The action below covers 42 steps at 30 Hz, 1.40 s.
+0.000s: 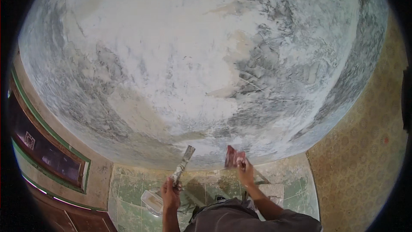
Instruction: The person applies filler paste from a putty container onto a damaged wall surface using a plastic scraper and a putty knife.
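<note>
My left hand [170, 192] is closed round the handle of a narrow putty knife [185, 160], its blade pointing up and smeared with whitish filler. In my right hand [245, 171] is a reddish flat spreader [234, 156], somewhat blurred, held between the fingers and thumb. Both tools are apart from each other in front of my body. Ahead of them rises a wall [189, 73] patched with white filler over grey and beige areas. Whether either tool touches the wall, I cannot tell.
On the stained green tiled floor [128, 193] stands a white container [152, 201], left of my left hand. A pale slab-like thing [274, 190] is partly behind my right forearm. Patterned wallpaper [360, 163] covers the right side; a green-edged window [47, 139] is at left.
</note>
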### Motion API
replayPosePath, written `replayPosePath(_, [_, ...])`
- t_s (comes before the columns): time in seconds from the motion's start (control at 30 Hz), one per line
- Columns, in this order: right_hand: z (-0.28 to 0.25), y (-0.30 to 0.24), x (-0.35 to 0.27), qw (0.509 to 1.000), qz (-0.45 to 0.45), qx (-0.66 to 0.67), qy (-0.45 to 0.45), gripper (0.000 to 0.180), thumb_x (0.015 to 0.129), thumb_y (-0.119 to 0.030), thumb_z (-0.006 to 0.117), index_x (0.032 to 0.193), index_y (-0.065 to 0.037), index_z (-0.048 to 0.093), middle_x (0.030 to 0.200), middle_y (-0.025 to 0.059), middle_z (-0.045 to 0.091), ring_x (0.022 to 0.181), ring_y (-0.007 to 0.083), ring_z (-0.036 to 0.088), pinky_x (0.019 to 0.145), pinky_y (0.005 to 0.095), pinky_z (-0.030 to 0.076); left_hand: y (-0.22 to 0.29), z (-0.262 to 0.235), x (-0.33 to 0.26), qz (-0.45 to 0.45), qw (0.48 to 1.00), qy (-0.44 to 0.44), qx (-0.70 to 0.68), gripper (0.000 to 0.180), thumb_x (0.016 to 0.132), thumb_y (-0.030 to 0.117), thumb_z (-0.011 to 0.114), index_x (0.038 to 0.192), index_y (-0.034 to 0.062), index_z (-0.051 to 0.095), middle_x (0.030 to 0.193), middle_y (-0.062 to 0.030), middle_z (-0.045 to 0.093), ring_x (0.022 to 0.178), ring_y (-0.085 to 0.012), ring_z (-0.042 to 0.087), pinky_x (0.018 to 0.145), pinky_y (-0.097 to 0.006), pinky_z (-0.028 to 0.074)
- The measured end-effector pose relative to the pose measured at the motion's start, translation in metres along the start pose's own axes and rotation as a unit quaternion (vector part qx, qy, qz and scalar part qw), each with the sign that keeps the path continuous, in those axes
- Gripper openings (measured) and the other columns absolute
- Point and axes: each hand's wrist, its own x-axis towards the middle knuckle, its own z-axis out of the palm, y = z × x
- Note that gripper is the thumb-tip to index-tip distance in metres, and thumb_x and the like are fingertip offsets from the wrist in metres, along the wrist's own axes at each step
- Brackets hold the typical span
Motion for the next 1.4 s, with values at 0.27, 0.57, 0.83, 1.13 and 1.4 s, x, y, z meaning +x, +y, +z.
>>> replayPosePath(0.27, [0.063,0.024,-0.086,0.881,0.364,0.251,-0.167,0.031,0.099,-0.031,0.059,0.108,-0.001,0.064,0.095,0.0028,0.065,0.086,0.0181,0.059,0.077,0.0359,0.045,-0.02,-0.067,-0.017,-0.137,0.988,-0.06,0.032,0.018,0.101,0.019,0.057,0.096,0.0024,0.061,0.08,-0.0011,0.059,0.068,-0.0102,0.055,0.06,-0.026,0.045])
replayPosePath(0.57, [0.136,0.025,-0.155,0.826,0.313,0.449,-0.133,0.024,0.098,-0.023,0.061,0.105,0.0,0.062,0.1,0.0126,0.067,0.08,0.0224,0.064,0.071,0.0347,0.051,0.031,-0.242,-0.033,-0.142,0.98,-0.041,0.137,0.02,0.101,0.023,0.056,0.089,0.0089,0.061,0.071,0.0039,0.042,0.063,-0.0095,0.038,0.059,-0.028,0.033])
replayPosePath(0.83, [0.217,-0.005,-0.317,0.913,0.287,0.164,-0.239,0.019,0.094,-0.017,0.063,0.108,-0.004,0.064,0.106,0.0078,0.069,0.093,0.0231,0.068,0.073,0.0359,0.055,0.058,-0.316,-0.06,-0.165,0.976,-0.069,0.124,0.026,0.102,0.019,0.05,0.077,0.0142,0.048,0.069,0.006,0.035,0.061,-0.0083,0.033,0.055,-0.027,0.029])
replayPosePath(1.13, [0.208,0.014,-0.317,0.839,0.403,0.361,-0.052,0.017,0.099,-0.018,0.055,0.106,-0.004,0.063,0.106,0.007,0.067,0.096,0.0191,0.065,0.084,0.0365,0.055,0.018,-0.458,-0.077,-0.135,0.981,0.062,0.124,0.027,0.099,0.028,0.06,0.088,0.0033,0.061,0.075,0.0003,0.056,0.064,-0.0099,0.051,0.058,-0.026,0.042])
replayPosePath(1.4, [0.183,0.11,-0.324,0.919,0.371,0.056,-0.121,0.032,0.097,-0.026,0.058,0.122,-0.005,0.057,0.113,0.0058,0.06,0.099,0.0179,0.061,0.084,0.033,0.051,0.033,-0.472,-0.02,-0.04,0.891,0.109,0.438,0.023,0.092,0.017,0.07,0.101,-0.0019,0.063,0.078,-0.0019,0.056,0.072,-0.0101,0.05,0.064,-0.026,0.042])
